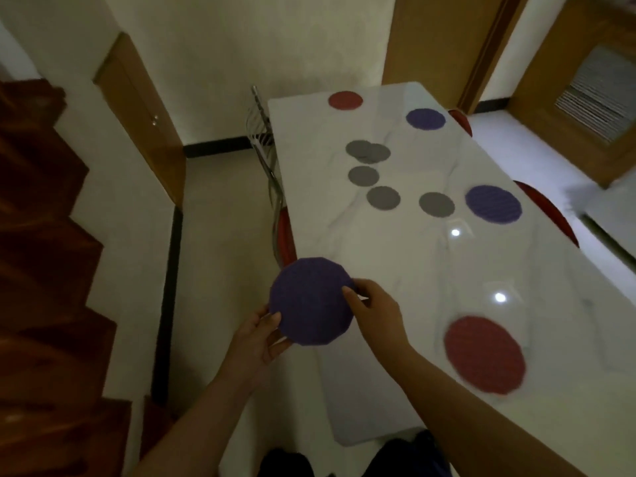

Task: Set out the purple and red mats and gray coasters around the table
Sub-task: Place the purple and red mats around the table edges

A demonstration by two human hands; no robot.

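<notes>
Both hands hold a purple mat [311, 301] by its rim, just off the worktop [395, 256] edge: left fingers [273, 320] and right fingers [347, 294] pinching opposite sides. It looks light, floppy and knitted; edge grips should suit it.

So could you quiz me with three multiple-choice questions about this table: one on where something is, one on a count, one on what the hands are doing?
1. Where is the nearest red mat?
A. near right of the table
B. far left corner
C. on the floor

2. How many gray coasters lie on the table?
A. two
B. five
C. eight

3. What is happening with the purple mat at the near left edge?
A. lying untouched
B. held by both hands
C. folded in half

Answers: 1 A, it lies by the right forearm. 2 B, five discs, two overlapping. 3 B, left hand and right hand grip its edges.
</notes>
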